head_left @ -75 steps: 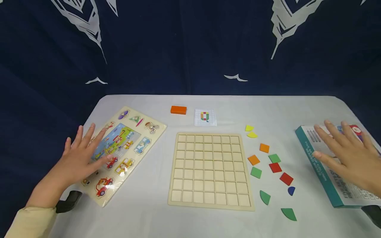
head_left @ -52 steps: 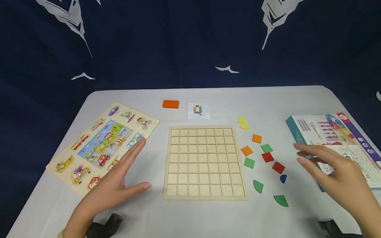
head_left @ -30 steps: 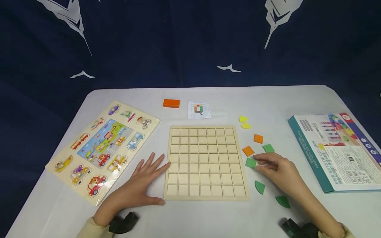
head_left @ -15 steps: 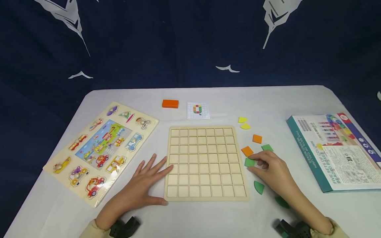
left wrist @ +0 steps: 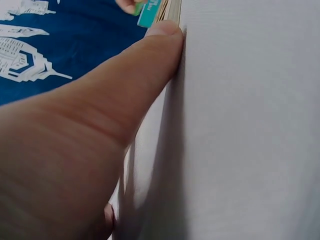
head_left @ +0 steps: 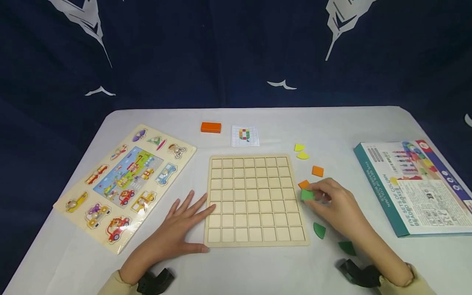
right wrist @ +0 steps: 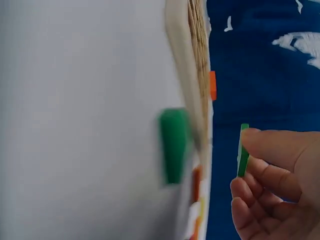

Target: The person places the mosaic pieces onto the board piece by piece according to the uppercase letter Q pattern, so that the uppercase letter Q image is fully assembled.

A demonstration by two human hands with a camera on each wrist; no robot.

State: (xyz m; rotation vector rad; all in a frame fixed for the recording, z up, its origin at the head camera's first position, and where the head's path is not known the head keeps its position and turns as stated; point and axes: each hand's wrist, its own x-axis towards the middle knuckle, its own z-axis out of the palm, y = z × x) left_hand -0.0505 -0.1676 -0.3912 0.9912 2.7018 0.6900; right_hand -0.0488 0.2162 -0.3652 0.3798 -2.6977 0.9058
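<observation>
My right hand (head_left: 337,207) pinches a green square tile (head_left: 307,195) between thumb and forefinger, beside the right edge of a wooden grid board (head_left: 256,200). In the right wrist view the green tile (right wrist: 243,162) stands on edge, raised off the table. The board's squares hold no tiles. Fingers spread, my left hand (head_left: 177,231) rests with its fingertips and thumb at the board's left edge. An orange tile (head_left: 304,184) lies just behind the held one. Green quarter-circle pieces (head_left: 319,230) lie nearer me. My right hand covers the red and blue pieces.
Farther right lie another orange tile (head_left: 317,171) and yellow pieces (head_left: 302,155). Behind the board are a pattern card (head_left: 245,136) and an orange block (head_left: 211,128). A vehicle puzzle (head_left: 125,184) lies at left, a teal-and-white box (head_left: 416,188) at right.
My left hand came off the puzzle to the board's edge. My right hand left the box, reached among the tiles, took hold of the green square and lifted it.
</observation>
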